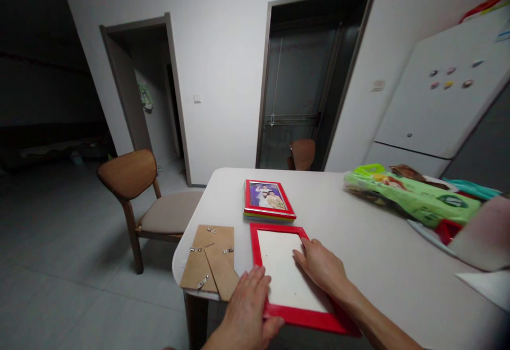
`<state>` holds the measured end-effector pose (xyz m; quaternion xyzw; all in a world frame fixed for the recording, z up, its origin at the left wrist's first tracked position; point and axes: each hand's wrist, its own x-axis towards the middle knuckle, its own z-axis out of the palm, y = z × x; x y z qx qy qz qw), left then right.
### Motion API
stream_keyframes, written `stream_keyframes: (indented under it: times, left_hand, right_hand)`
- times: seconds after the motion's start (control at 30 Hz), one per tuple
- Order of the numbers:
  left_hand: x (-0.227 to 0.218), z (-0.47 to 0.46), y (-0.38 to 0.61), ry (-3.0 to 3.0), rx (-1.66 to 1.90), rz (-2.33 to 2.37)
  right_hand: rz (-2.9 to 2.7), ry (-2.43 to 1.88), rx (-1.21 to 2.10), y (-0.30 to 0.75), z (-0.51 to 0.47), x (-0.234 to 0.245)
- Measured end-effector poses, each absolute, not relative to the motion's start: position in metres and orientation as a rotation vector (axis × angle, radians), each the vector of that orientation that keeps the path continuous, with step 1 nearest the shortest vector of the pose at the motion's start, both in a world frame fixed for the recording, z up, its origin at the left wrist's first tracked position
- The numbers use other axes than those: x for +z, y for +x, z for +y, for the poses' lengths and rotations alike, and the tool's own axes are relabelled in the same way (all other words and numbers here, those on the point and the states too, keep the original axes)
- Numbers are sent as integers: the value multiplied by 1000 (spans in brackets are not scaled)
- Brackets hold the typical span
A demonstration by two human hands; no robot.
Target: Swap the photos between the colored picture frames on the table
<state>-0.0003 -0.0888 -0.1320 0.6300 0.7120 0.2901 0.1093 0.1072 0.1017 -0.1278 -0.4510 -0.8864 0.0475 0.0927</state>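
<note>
A red picture frame (306, 315) lies at the near edge of the white table, with a plain off-white sheet (290, 270) inside its border. My left hand (249, 307) grips its lower left corner, fingers along the left side and thumb at the bottom edge. On the right side my right hand (322, 267) is closed over the border, its thumb above the sheet; my forearm hides part of that border. Left of the frame rests a brown backing board (195, 265) with metal clips and a stand flap. Beyond it sits a stack topped by a red-framed photo (269, 198).
A green plastic package (414, 193) and other items crowd the table's right side. A wooden chair (127, 177) stands at the left, another chair (303, 153) behind the table. At the right is a white fridge (430, 111) with magnets.
</note>
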Motion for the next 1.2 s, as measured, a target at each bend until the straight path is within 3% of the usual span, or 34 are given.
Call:
stream_keyframes:
  times: [0.17, 0.3, 0.53, 0.73, 0.97, 1.2]
  left_hand:
    - [-134, -136, -63, 1567, 678, 2485]
    - [-141, -155, -96, 1417, 559, 2679]
    - [-149, -155, -106, 1487, 755, 2626]
    - [-134, -130, -71, 1711, 924, 2504]
    - [-121, -74, 0, 1799, 836, 2235]
    - [-126, -53, 9, 1800, 713, 2192]
  right_hand:
    - [-2649, -851, 529, 83, 51, -115]
    - [-2731, -594, 562, 48, -5, -113]
    - [-2642, -544, 739, 19, -25, -129]
    - [-2501, -515, 812, 68, 4, -105]
    - [-2585, -811, 740, 154, 46, -105]
    - [-2610, -896, 559, 164, 69, -132]
